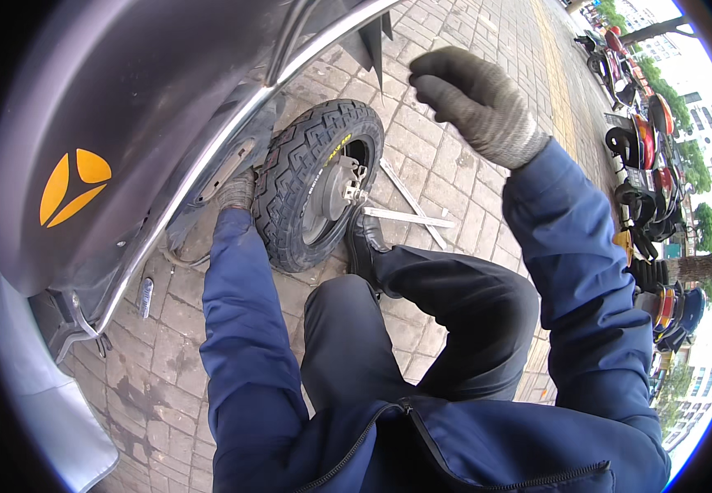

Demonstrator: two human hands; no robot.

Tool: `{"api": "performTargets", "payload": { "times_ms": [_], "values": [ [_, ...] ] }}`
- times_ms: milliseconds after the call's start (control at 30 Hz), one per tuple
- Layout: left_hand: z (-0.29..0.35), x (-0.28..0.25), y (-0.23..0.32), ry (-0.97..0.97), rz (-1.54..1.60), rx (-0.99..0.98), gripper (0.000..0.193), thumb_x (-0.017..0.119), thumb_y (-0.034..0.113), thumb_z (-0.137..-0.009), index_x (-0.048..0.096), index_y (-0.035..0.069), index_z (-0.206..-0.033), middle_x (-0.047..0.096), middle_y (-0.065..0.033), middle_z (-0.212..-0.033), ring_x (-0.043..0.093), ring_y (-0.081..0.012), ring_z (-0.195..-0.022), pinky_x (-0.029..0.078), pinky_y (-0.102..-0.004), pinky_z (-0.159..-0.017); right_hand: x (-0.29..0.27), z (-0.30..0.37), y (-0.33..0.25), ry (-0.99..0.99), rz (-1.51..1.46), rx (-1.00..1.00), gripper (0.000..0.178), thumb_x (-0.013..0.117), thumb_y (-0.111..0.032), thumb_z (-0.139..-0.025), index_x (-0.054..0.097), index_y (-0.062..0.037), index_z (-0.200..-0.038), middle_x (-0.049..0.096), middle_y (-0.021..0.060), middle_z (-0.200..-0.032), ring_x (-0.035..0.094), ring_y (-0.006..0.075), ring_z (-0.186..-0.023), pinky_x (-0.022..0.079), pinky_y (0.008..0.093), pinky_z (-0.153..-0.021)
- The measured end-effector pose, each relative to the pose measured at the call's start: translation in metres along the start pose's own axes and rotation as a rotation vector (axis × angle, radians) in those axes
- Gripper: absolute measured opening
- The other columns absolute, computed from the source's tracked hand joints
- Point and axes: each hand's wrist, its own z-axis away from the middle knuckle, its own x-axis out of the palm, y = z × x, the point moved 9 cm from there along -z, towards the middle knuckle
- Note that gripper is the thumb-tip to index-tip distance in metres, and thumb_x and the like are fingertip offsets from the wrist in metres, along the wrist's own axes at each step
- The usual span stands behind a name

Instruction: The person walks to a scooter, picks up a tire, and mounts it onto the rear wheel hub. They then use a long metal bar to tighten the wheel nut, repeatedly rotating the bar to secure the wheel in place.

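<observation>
A black scooter wheel (319,185) with a chunky-tread tyre and a metal hub stands beside the dark body of a scooter (150,90). My gloved left hand (236,191) reaches behind the tyre, between it and the scooter's underside; its fingers are hidden. Raised to the right of the wheel, my gloved right hand (483,103) has bent fingers with a gap to the thumb, and I see nothing in it. Flat metal bars (405,216) lie crossed by the hub's axle end (357,195), near my black shoe (364,242).
Brick paving (430,156) surrounds the wheel. A small pale, elongated object (146,297) lies on it under the scooter's edge. Several parked scooters (647,148) line the far right, by a tree trunk (697,264). My bent knees (487,296) are just this side of the wheel.
</observation>
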Motion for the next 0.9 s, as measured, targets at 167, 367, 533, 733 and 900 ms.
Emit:
{"api": "performTargets", "payload": {
  "times_ms": [167,367,533,733,900],
  "values": [
    [0.015,-0.013,0.014,-0.061,0.069,-0.044,0.071,0.065,0.050,-0.086,0.050,0.008,-0.140,0.044,-0.0121,-0.148,0.045,-0.0294,-0.131,0.036,-0.0421,-0.107,-0.073,0.165,0.135,0.096,0.048,0.446,0.033,0.065,-0.027,-0.093,0.062,0.0000,-0.113,0.067,0.0066,-0.095,0.064,0.0146,-0.087,0.053,0.0299,-0.077],
    [0.083,-0.013,0.104,-0.084,-0.133,-0.123,0.086,0.071,0.054,-0.080,0.048,-0.006,-0.137,0.056,-0.0237,-0.132,0.056,-0.0326,-0.121,0.040,-0.0365,-0.105,0.017,0.296,0.316,-0.027,-0.367,1.106,0.036,0.065,-0.030,-0.091,0.060,-0.0096,-0.120,0.065,0.0054,-0.085,0.063,0.0159,-0.065,0.053,0.0328,-0.051],
    [0.064,0.026,0.168,-0.239,-0.747,-0.122,0.103,0.078,0.059,-0.068,0.044,-0.011,-0.136,0.057,-0.0315,-0.126,0.055,-0.0374,-0.123,0.042,-0.0378,-0.103,0.134,0.305,0.388,-0.221,-0.554,1.153,0.046,0.065,-0.033,-0.090,0.055,-0.0152,-0.132,0.064,0.0066,-0.085,0.062,0.0173,-0.062,0.053,0.0343,-0.051],
    [0.048,0.057,0.169,-0.219,-0.295,-0.072,0.097,0.088,0.029,-0.066,0.039,-0.010,-0.140,0.063,-0.0245,-0.119,0.064,-0.0278,-0.106,0.050,-0.0345,-0.095,0.243,0.280,0.450,-0.280,-0.708,1.153,0.059,0.064,-0.033,-0.090,0.043,-0.0219,-0.145,0.059,0.0060,-0.086,0.058,0.0169,-0.061,0.054,0.0367,-0.053],
    [0.051,0.055,0.159,-0.229,-0.120,-0.125,0.089,0.087,0.023,-0.069,0.041,-0.009,-0.138,0.062,-0.0193,-0.121,0.063,-0.0257,-0.105,0.050,-0.0345,-0.094,0.295,0.258,0.502,-0.169,-0.748,1.151,0.055,0.066,-0.036,-0.090,0.046,-0.0213,-0.139,0.061,0.0103,-0.082,0.058,0.0200,-0.054,0.052,0.0394,-0.046]
  ]
}}
